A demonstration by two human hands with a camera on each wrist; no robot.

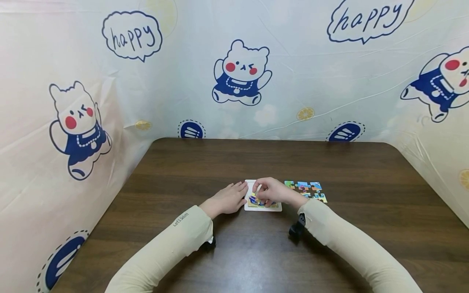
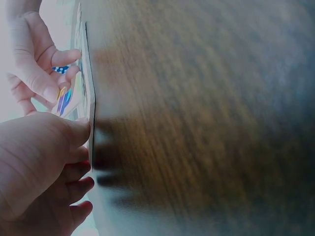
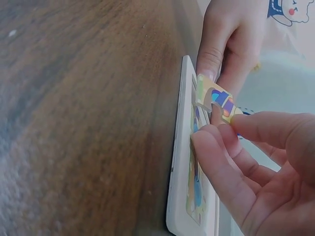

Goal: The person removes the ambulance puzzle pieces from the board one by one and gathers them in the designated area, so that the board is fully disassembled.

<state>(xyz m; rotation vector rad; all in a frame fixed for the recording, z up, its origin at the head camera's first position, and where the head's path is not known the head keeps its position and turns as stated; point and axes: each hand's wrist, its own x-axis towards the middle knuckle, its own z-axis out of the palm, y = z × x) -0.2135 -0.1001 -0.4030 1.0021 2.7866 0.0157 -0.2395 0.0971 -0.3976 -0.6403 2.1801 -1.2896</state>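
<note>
A white-framed puzzle board (image 1: 269, 209) lies on the table in front of the person. My left hand (image 1: 231, 198) rests beside it with fingers extended, the fingertips and thumb at the board's left edge. Over the board, my right hand (image 1: 269, 190) pinches a jigsaw piece (image 3: 221, 101) between thumb and fingers. The piece is yellow with a purple and blue picture, and it stands tilted above the frame's left part in the right wrist view. Colourful picture parts show inside the frame, partly hidden by the right hand.
Several loose jigsaw pieces (image 1: 303, 186) lie in rows right of the board, partly behind the right wrist. The brown wooden table (image 1: 205, 162) ends at a printed cloth backdrop (image 1: 293, 73) at the back and sides.
</note>
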